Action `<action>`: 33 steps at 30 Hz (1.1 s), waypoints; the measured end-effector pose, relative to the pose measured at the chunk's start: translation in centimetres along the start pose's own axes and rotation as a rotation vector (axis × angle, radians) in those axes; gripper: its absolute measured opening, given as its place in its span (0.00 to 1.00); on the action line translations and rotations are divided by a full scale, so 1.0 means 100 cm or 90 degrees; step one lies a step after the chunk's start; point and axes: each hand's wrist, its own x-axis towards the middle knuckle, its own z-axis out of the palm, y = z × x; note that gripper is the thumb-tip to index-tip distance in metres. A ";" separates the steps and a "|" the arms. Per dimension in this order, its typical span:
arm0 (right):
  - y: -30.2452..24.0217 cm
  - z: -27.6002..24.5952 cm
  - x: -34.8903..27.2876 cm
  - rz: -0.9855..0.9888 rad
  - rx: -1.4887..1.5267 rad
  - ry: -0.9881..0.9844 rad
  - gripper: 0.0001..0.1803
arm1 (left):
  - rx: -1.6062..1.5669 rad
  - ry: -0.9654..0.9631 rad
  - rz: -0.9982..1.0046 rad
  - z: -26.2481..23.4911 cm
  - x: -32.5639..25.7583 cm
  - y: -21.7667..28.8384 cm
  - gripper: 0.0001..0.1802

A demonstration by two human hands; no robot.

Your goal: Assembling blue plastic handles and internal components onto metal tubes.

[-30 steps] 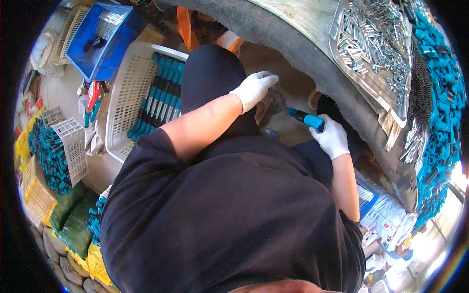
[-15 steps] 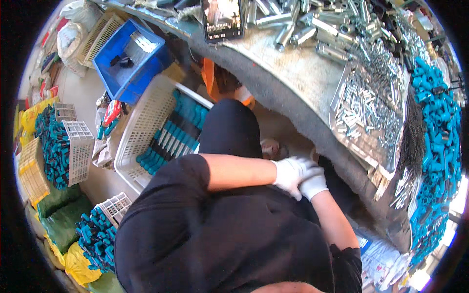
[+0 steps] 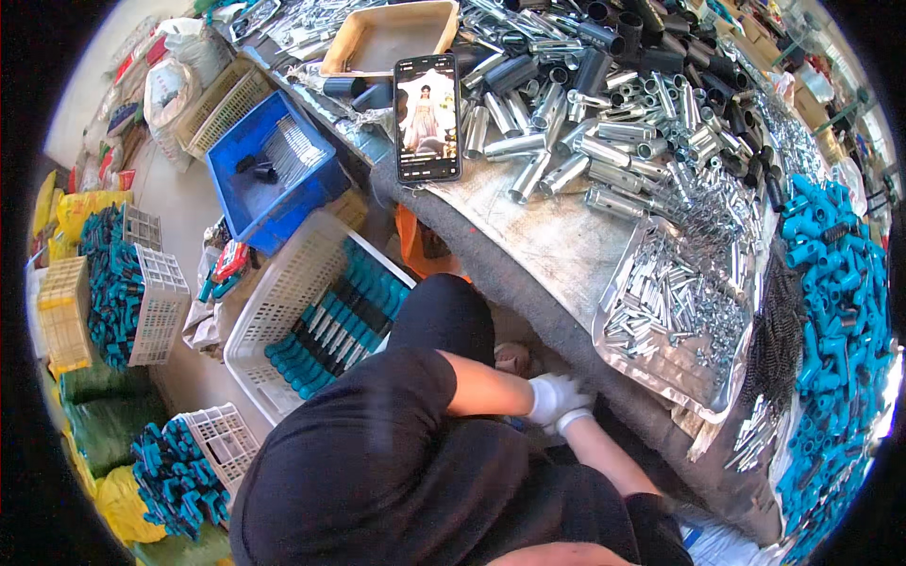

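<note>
My left hand and my right hand wear white work gloves and press together low over my lap, just beside the workbench's cloth-covered edge. The left lies partly across the right. Their fingers are bent out of sight, so whether anything is between them is hidden. Nearest on the bench stands a shallow metal tray with small silver pins and screws. To the left of my knee, a white plastic crate holds a row of teal-and-black handles.
A lit phone leans on the bench before heaped metal tubes. A cream tray sits behind it. Teal castings pile up at the right. A blue crate and smaller crates of teal parts stand left.
My view has tilted upward, so more of the bench and the whole phone show. My hands stay together but now sit lower against my body, with their fingers less visible.
</note>
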 end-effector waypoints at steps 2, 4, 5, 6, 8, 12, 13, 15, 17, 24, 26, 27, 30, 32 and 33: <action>0.005 0.006 -0.014 -0.003 0.010 -0.002 0.16 | 0.005 0.104 0.050 0.011 -0.006 -0.004 0.42; 0.010 0.015 -0.026 0.004 0.018 -0.013 0.17 | 0.022 0.155 0.072 0.000 -0.008 0.011 0.41; 0.012 0.020 -0.031 0.004 0.021 -0.010 0.17 | -0.032 0.095 0.068 -0.023 -0.012 0.017 0.42; 0.013 0.021 -0.031 0.002 0.028 -0.014 0.17 | -0.093 0.035 0.061 -0.032 -0.015 0.020 0.43; 0.016 0.026 -0.023 0.002 0.046 -0.026 0.17 | -0.047 0.030 0.034 -0.010 -0.006 0.001 0.42; 0.009 0.042 -0.040 0.003 0.075 -0.045 0.18 | 0.017 0.041 0.018 -0.005 0.000 0.006 0.41; 0.018 0.046 -0.047 0.003 0.079 -0.047 0.18 | 0.026 0.036 0.025 -0.011 0.001 0.014 0.41; 0.027 0.048 -0.053 -0.006 0.090 -0.053 0.19 | -0.028 0.026 0.038 -0.031 -0.007 0.022 0.41; 0.015 0.056 -0.041 -0.014 0.106 -0.067 0.19 | -0.092 0.013 0.051 -0.023 -0.012 0.020 0.41; 0.029 0.076 -0.071 0.011 0.100 -0.065 0.21 | -0.033 0.013 0.101 -0.030 -0.008 0.029 0.51; 0.013 -0.035 -0.008 -0.017 0.108 -0.077 0.21 | -0.158 0.066 0.089 -0.030 -0.031 0.016 0.48; -0.016 -0.156 0.006 0.233 0.146 -0.472 0.26 | -0.288 0.125 0.081 -0.028 -0.051 0.008 0.46; -0.031 -0.254 -0.014 0.354 0.343 -0.285 0.27 | -0.314 0.180 -0.075 -0.038 -0.101 -0.008 0.32; -0.034 -0.289 -0.040 0.389 0.500 -0.168 0.29 | -0.182 0.264 0.019 -0.019 -0.118 -0.025 0.23; -0.041 -0.302 -0.050 0.443 0.598 -0.107 0.28 | -0.088 0.311 0.105 -0.023 -0.131 -0.020 0.20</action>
